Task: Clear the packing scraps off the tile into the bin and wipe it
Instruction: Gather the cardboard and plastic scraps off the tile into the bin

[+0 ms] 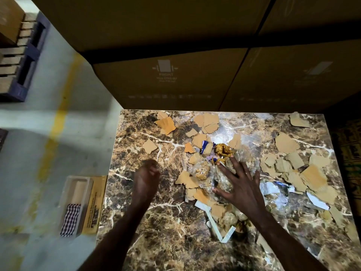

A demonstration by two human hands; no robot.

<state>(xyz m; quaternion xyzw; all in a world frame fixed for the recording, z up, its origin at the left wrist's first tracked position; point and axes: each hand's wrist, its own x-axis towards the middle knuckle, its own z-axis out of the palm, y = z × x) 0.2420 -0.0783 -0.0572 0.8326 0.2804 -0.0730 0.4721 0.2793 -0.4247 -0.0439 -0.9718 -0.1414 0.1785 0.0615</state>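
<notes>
The right hand (239,182) lies flat, fingers spread, on crumpled clear plastic wrap (213,178) amid torn tan cardboard scraps (312,177) on the brown marbled tile (156,222). The left hand (147,174) is blurred; I cannot tell its grip. Best to rake scraps leftward together, toward the clear rectangular bin (77,204) beside the tile's left edge, long axis running away.

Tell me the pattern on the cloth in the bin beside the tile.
The cloth has a small dark-and-white check, seen best in the head view.
</notes>
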